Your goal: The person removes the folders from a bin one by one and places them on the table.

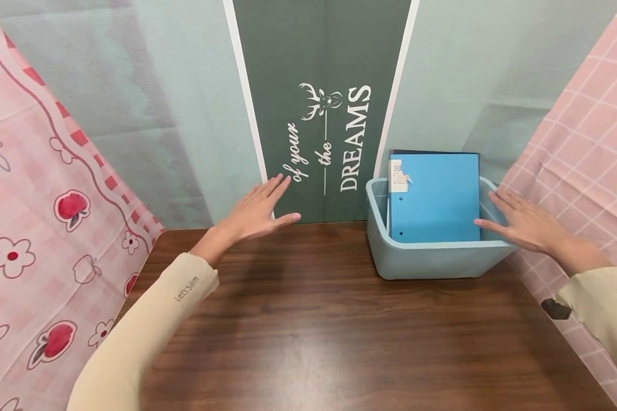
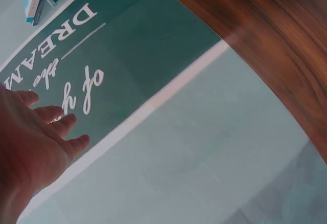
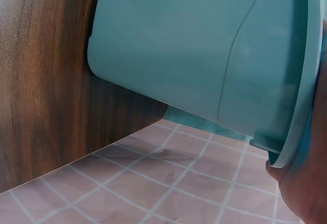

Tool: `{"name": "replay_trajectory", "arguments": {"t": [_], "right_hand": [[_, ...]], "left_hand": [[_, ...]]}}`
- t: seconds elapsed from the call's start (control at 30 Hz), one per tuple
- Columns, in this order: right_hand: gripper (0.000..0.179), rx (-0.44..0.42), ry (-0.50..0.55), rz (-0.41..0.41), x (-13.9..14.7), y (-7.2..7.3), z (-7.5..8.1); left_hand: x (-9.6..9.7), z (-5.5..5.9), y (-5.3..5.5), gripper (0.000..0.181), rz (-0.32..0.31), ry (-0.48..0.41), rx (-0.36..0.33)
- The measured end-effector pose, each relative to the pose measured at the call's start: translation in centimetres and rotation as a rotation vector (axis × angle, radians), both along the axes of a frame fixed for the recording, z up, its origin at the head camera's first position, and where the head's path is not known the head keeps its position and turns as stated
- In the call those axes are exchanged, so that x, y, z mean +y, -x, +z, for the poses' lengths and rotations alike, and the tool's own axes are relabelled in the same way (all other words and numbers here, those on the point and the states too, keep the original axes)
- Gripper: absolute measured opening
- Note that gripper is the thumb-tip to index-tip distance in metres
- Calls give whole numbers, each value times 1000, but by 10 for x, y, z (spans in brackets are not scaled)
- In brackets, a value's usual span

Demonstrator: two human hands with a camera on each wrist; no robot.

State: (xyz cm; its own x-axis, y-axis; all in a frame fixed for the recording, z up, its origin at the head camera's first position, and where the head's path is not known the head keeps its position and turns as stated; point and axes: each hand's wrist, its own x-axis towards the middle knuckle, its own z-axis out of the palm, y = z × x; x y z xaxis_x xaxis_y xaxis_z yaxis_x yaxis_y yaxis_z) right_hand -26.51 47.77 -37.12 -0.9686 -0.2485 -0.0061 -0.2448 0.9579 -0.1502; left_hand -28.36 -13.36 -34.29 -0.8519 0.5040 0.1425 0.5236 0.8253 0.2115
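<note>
Operator: What is the condition of each hand?

Inspector: Your left hand (image 1: 254, 211) is raised near the far edge of the brown wood-grain table (image 1: 308, 342), its fingers straight, its thumb spread away, nothing in it. Your right hand (image 1: 528, 224) is at the right end of the pale blue, rectangular, plastic-looking bin (image 1: 437, 264), its fingers extended and its thumb apart, over the opening. It is not clamped on anything; whether it touches the rim, I cannot tell.

Operator: And the contents?

Inspector: The bin stands upright at the table's far right. Inside, a bright blue, flat, rectangular notebook (image 1: 437, 200) with a white label (image 1: 398, 177) stands on edge, rising above the rim. A dark, thin-edged item (image 1: 437, 152) shows behind it. Your right thumb points toward the notebook's right edge.

Operator: Which step is in hand?

Inspector: In my judgement, you are at the bin with no hold taken: either positioning to handle it or releasing it. The frames do not settle which.

Operator: What does the next move call for?

Inspector: If you mean to draw the notebook out, close your right thumb and fingers on its upper edge and lift straight, with your left hand steadying the bin.
</note>
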Motion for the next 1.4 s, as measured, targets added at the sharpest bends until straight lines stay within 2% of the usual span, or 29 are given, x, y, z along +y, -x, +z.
{"name": "replay_trajectory", "arguments": {"t": [0.23, 0.47, 0.6, 0.83, 1.1, 1.4], "right_hand": [[94, -9, 25, -12, 0, -1, -1], [94, -21, 80, -41, -2, -3, -4], [93, -27, 107, -48, -3, -2, -5], [93, -26, 140, -33, -2, -4, -6], [91, -14, 143, -33, 0, -7, -9], [89, -4, 111, -32, -1, -5, -10]], "left_hand": [[26, 0, 8, 95, -21, -119, -32], [45, -9, 19, 94, -16, -275, -91], [58, -12, 27, 93, -33, -339, -116], [88, -11, 38, 93, -90, -410, -134], [127, -8, 47, 92, -103, -476, -174], [151, -6, 58, 91, -127, -532, -254]]}}
